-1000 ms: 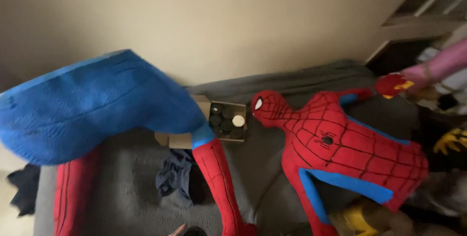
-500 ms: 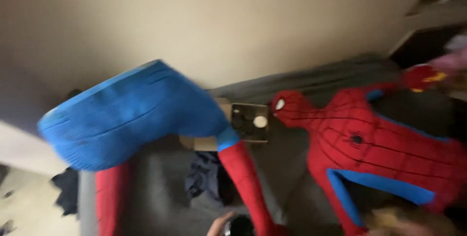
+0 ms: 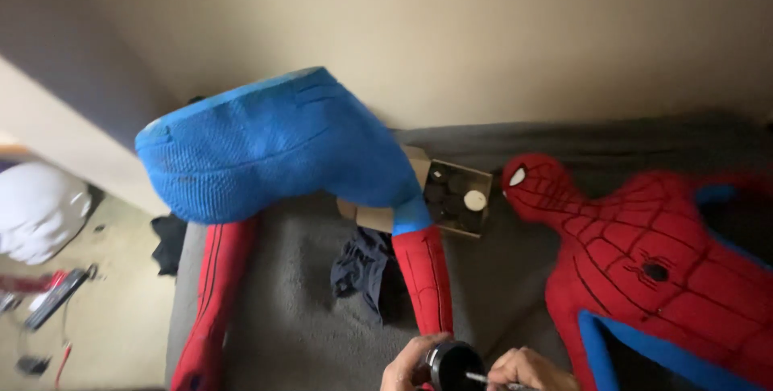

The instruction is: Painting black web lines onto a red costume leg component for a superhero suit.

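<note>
Both hands on small black jar, bottom edge of view.
L hand (image 3: 411,365) grips black jar (image 3: 455,363) steady; R hand (image 3: 527,368) pinches thin stick (image 3: 477,377) at its mouth. Stuffed red leg (image 3: 424,274) just above, cardboard box (image 3: 451,196) farther up.

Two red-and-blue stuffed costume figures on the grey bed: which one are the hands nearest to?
The headless lower half, left of the cardboard box. Its red lower leg ends right by the left hand holding the black round object. The masked figure lies farther right.
</note>
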